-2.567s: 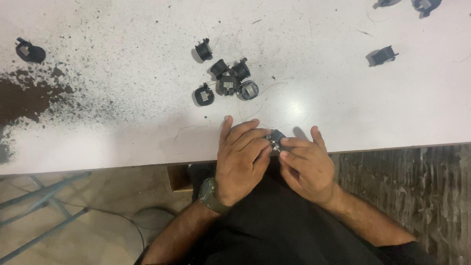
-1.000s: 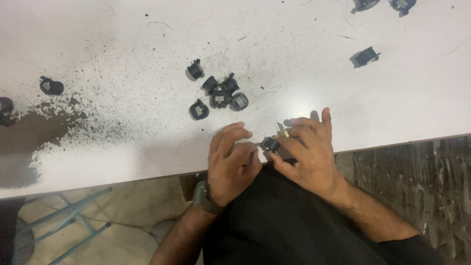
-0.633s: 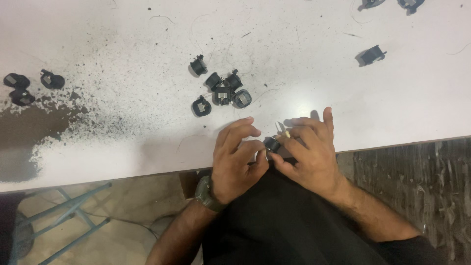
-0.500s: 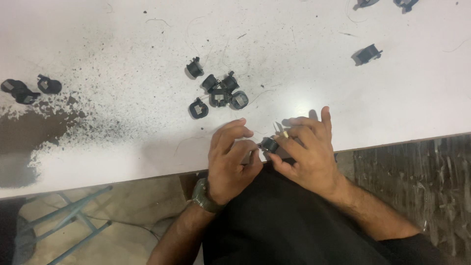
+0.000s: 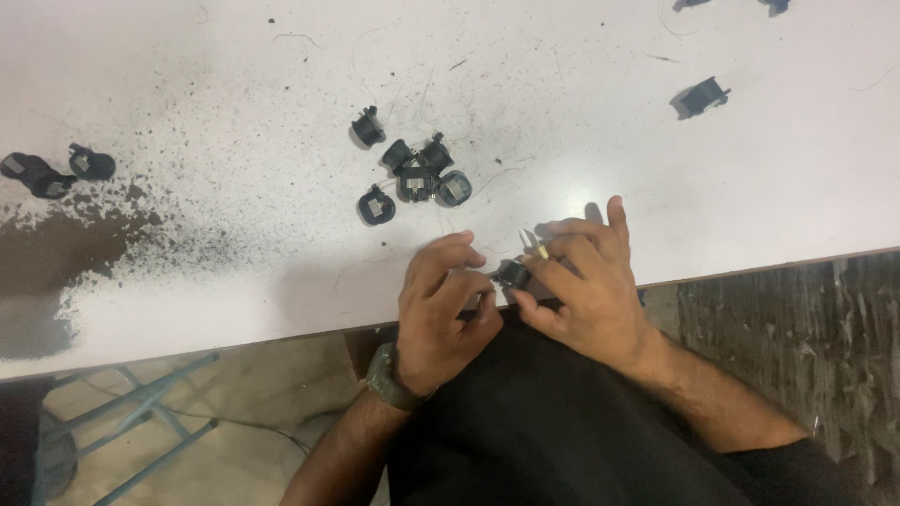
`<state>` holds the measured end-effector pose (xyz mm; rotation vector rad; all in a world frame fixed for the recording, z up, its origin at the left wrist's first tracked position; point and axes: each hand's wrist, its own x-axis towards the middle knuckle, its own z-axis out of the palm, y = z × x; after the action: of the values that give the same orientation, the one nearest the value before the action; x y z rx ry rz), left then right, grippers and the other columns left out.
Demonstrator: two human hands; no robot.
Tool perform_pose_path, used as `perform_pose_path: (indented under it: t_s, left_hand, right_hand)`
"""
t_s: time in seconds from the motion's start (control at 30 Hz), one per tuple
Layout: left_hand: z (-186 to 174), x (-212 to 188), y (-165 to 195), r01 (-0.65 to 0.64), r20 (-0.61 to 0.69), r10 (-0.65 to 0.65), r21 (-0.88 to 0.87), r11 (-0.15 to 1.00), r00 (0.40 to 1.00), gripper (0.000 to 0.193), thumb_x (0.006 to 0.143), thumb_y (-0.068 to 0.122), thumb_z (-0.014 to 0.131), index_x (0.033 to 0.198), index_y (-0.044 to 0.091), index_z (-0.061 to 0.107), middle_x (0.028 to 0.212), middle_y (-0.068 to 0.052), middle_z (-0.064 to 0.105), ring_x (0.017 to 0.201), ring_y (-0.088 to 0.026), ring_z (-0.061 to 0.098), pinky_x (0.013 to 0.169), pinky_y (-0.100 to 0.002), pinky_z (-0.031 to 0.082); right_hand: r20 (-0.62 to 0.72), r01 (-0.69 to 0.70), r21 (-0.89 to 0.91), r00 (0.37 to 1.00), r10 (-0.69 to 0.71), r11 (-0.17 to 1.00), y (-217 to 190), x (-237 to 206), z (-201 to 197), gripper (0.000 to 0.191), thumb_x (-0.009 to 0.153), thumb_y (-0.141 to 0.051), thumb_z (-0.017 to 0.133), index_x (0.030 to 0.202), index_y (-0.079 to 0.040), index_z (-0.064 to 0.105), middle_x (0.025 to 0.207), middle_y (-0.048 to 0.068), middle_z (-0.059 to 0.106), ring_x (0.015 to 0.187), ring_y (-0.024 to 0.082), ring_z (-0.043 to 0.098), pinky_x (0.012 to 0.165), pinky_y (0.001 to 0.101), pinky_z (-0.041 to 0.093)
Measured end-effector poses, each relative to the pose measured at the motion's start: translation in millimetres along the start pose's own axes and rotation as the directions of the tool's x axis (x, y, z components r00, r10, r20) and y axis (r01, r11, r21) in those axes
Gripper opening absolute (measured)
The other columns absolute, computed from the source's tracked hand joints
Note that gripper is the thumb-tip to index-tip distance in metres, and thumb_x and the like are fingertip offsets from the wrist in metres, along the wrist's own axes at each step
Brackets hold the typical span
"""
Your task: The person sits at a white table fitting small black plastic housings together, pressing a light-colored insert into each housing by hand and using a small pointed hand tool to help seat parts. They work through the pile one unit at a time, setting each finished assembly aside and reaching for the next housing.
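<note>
both hands met at the near edge of the white counter (image 5: 656,159). the left hand (image 5: 441,314) and right hand (image 5: 586,290) pinched one small black plastic part (image 5: 512,274) between their fingertips; fingers hid most of it, so its shape was hard to make out. a cluster of similar black parts (image 5: 412,173) lay further back, well apart.

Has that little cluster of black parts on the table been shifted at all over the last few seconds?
No. The cluster of black parts keeps the same layout and the same spacing from the dark powder stain; only the camera view shifted.
</note>
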<state>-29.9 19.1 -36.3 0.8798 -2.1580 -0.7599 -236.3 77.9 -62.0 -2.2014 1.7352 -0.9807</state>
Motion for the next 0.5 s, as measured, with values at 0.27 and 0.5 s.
perform_pose_path:
  t_s: [0.27,0.5]
  left_hand:
    - [8,-6,-4,-0.207,0.074,0.195,0.222,0.953,0.978,0.019,0.079,0.003,0.078,0.092,0.008,0.065,0.12,-0.008,0.059,0.131,-0.031,0.055,0.105,-0.049,0.05]
    - [5,2,-5,-0.105,-0.016,0.108,0.121,0.987,0.994,0.02,0.08,0.0,0.077,0.093,0.008,0.065,0.119,-0.006,0.059,0.135,-0.029,0.056,0.106,-0.046,0.051]
  right_hand:
    - [-0.006,-0.011,0.03,1.0,0.011,0.999,-1,1,-1,0.037,0.073,-0.025,0.087,0.104,-0.009,0.073,0.108,0.007,0.061,0.123,0.03,0.054,0.122,0.0726,0.017]
    - [-0.01,-0.004,0.012,1.0,0.004,1.0,-1,1,0,0.035,0.074,-0.024,0.087,0.102,-0.009,0.073,0.107,0.007,0.061,0.122,0.03,0.054,0.122,0.0738,0.016]
